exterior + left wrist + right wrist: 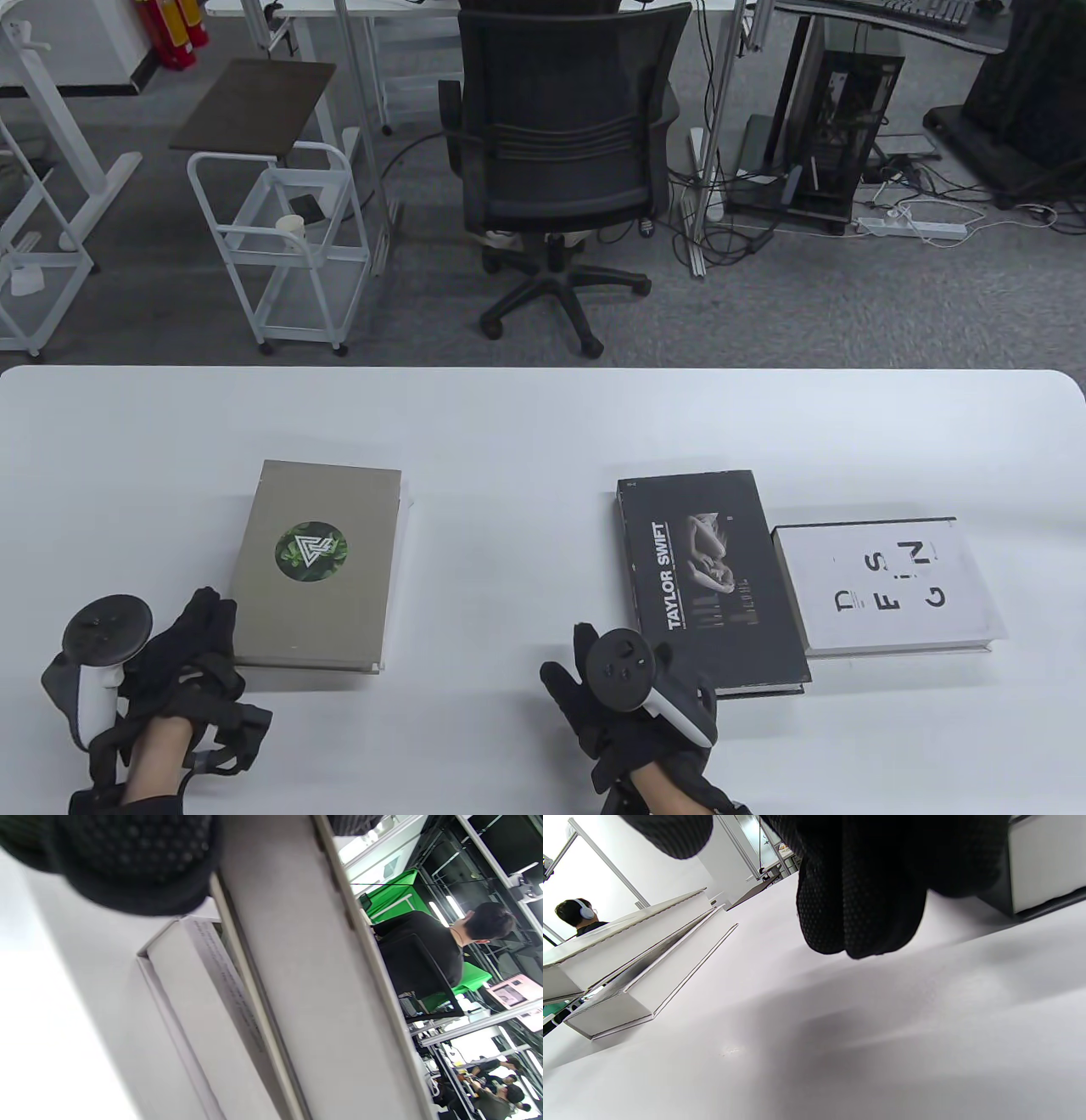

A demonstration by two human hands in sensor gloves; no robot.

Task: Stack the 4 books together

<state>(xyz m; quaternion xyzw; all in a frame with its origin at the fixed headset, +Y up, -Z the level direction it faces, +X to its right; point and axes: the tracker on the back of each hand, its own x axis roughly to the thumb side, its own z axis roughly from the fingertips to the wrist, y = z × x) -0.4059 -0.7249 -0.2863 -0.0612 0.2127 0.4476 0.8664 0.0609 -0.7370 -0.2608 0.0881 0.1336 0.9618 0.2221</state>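
- Your left hand (182, 671) sits at 7 o'clock on the counter (526, 424), fingers (212, 615) reaching to the near left corner of the grey book (318, 564); whether that grip is holding the book or loose, you cannot tell.
- The grey book lies on a white book (649, 984), both at 9 o'clock; the right wrist view shows them stacked.
- Your right hand (632, 700) rests at 6 o'clock, just beside the near left corner of the black book (708, 581); its grip cannot be judged either.
- The black book lies flat at 3 o'clock, with the white lettered book (887, 586) touching its right edge.
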